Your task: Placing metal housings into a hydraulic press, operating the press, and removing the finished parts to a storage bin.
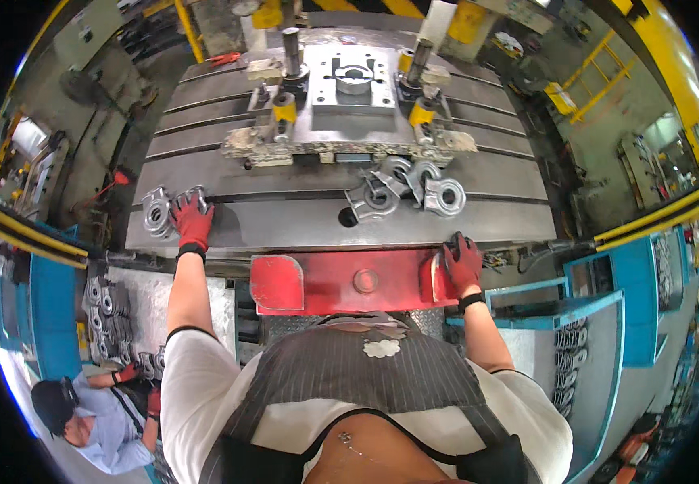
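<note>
My left hand, in a red glove with dark fingertips, reaches to the left front of a grey slotted metal bed. Its fingers close over a silver ring-shaped metal part. Another such ring part lies just left of it. My right hand, gloved the same way, rests at the right end of a red control console, against its raised red guard. Its fingers are extended and hold nothing visible. Several more ring parts lie heaped on the bed between the hands, farther back.
A die block with upright posts stands mid-bed. A round hole opens near the heap. Blue-framed racks with ring parts flank me. At lower left, a co-worker in red gloves handles parts beside a metal table.
</note>
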`<act>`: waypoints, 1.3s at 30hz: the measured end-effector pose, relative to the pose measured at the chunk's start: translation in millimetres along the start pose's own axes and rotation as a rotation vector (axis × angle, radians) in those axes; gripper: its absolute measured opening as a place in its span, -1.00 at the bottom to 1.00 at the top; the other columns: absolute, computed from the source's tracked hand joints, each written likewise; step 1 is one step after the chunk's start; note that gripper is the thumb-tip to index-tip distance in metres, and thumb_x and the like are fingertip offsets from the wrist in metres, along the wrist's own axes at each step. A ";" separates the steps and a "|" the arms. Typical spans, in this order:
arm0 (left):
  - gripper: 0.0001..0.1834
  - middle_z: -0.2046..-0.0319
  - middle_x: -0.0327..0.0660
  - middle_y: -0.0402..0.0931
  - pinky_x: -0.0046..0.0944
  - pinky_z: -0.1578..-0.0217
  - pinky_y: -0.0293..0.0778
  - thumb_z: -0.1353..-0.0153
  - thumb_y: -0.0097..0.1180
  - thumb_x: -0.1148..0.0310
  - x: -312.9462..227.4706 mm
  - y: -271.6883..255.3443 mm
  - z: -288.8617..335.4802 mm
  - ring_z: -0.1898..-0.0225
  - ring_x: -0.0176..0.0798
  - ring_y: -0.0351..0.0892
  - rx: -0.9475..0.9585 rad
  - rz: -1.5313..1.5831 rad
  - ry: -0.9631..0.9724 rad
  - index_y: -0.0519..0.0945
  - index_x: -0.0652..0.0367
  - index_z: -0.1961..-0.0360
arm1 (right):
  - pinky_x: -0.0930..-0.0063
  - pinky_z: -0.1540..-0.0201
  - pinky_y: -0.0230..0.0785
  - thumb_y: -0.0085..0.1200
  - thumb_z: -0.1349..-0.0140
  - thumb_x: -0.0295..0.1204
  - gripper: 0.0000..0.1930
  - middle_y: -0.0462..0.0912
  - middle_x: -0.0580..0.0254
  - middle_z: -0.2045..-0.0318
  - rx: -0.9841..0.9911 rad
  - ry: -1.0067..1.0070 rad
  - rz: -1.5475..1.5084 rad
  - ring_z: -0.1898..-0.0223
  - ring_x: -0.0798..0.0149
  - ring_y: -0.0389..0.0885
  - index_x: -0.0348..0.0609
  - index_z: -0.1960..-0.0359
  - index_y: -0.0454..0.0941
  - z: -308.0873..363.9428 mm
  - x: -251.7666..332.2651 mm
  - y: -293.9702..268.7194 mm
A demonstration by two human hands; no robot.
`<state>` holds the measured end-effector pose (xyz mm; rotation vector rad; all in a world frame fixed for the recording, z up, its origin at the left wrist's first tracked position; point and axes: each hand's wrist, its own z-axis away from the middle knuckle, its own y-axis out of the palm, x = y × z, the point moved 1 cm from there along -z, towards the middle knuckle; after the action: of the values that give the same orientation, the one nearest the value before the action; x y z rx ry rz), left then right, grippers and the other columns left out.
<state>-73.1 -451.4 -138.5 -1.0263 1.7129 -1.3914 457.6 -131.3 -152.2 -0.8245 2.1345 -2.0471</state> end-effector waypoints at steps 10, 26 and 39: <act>-0.11 -0.26 0.02 -0.01 0.17 -0.18 -0.07 0.13 0.13 -0.20 -114.7 26.9 40.6 -0.26 0.22 -0.10 0.222 0.253 0.375 0.16 -0.18 -0.24 | -0.03 -0.21 -0.05 0.22 0.18 -0.11 -0.35 0.12 -0.04 -0.20 0.216 -0.254 0.361 -0.21 -0.16 0.07 0.10 -0.05 0.37 -99.4 39.2 -27.2; -0.07 -0.32 0.07 -0.39 0.29 -0.20 -0.25 0.05 0.07 -0.20 -127.4 41.4 66.1 -0.29 0.36 -0.46 0.311 0.219 0.432 -0.02 -0.15 -0.29 | 0.58 0.01 0.29 -0.17 -0.31 -0.38 -0.66 0.49 0.30 0.13 0.578 -0.196 -1.705 0.11 0.45 0.45 -0.20 -0.08 0.32 -155.4 145.4 -94.0; 0.01 -0.32 0.08 -0.45 0.28 -0.21 -0.35 0.11 0.13 -0.16 -122.6 49.7 56.1 -0.28 0.38 -0.55 0.502 0.252 0.383 -0.09 -0.16 -0.32 | 0.22 -0.11 0.20 0.00 0.09 0.24 -0.22 0.40 -0.14 -0.03 0.243 -0.221 -0.068 -0.08 -0.05 0.37 -0.26 0.06 0.47 -329.7 331.8 -44.7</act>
<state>23.7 -360.6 -193.6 -0.2710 1.5538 -1.7982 54.7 29.6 28.4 -1.0420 1.7271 -2.0807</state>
